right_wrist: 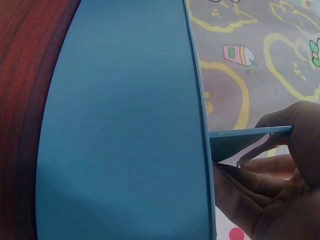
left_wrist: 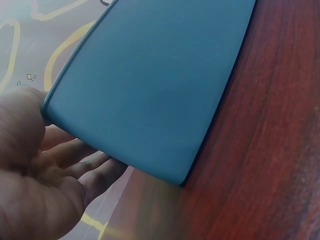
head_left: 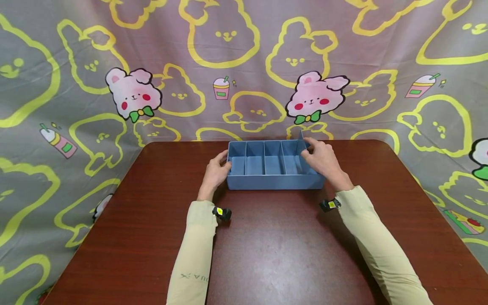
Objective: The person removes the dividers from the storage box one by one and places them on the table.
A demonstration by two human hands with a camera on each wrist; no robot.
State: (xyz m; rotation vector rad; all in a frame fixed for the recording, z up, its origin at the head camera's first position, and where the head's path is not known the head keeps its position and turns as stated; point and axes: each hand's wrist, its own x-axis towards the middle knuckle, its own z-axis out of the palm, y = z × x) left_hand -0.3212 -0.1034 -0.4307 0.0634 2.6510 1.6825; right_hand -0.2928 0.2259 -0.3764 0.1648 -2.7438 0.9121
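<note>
A long blue divided box sits toward the far edge of the table, its open top showing several compartments in a row. My left hand grips its left end, thumb at the front corner and fingers along the end wall. In the left wrist view those fingers lie against the end of the box. Near the right end, my right hand pinches a thin blue divider that sticks up above the rim. The right wrist view shows this divider's edge between thumb and fingers. The rightmost compartment is partly hidden by my right hand.
The dark reddish-brown wooden table extends around the box. Close behind its far edge hangs a grey curtain with yellow outlines and pink cartoon animals. Each sleeve cuff carries a small black camera.
</note>
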